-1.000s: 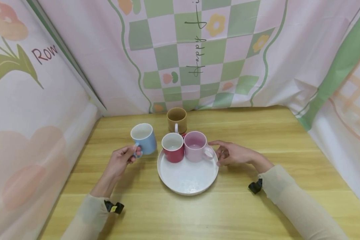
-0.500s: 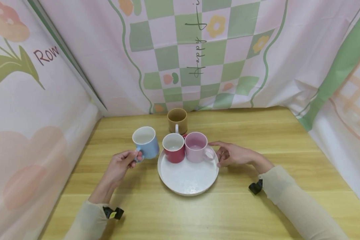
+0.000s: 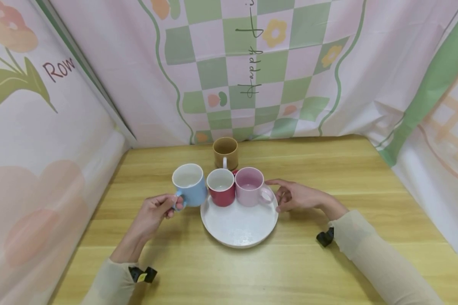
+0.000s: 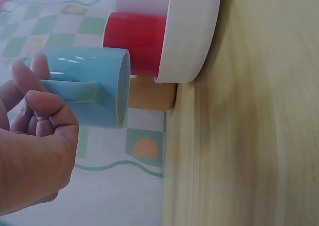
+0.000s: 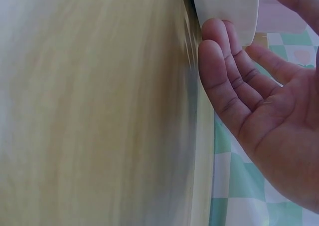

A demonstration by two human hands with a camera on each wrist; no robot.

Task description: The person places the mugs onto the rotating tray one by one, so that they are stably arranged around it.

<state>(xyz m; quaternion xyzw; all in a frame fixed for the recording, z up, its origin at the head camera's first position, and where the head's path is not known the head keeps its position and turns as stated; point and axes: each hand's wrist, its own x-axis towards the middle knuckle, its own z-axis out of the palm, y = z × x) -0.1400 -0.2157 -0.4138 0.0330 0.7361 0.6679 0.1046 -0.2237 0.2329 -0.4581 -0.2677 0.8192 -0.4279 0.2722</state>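
Note:
My left hand grips the handle of a light blue mug, which it holds in the air at the left edge of a round white plate. In the left wrist view the blue mug hangs apart from the table, thumb and fingers on its handle. On the plate's far part stand a red mug with a white inside and a pink mug, side by side. My right hand rests at the plate's right rim. Loosely bent fingers touch the plate's side wall in the right wrist view.
A brown mug with a pale handle stands on the wooden table behind the plate. Patterned cloth hangs at the back and along both sides.
My left hand has carried the blue mug right and nearer to me, close beside the red mug and the plate's rim. The right hand and the plate have hardly moved.

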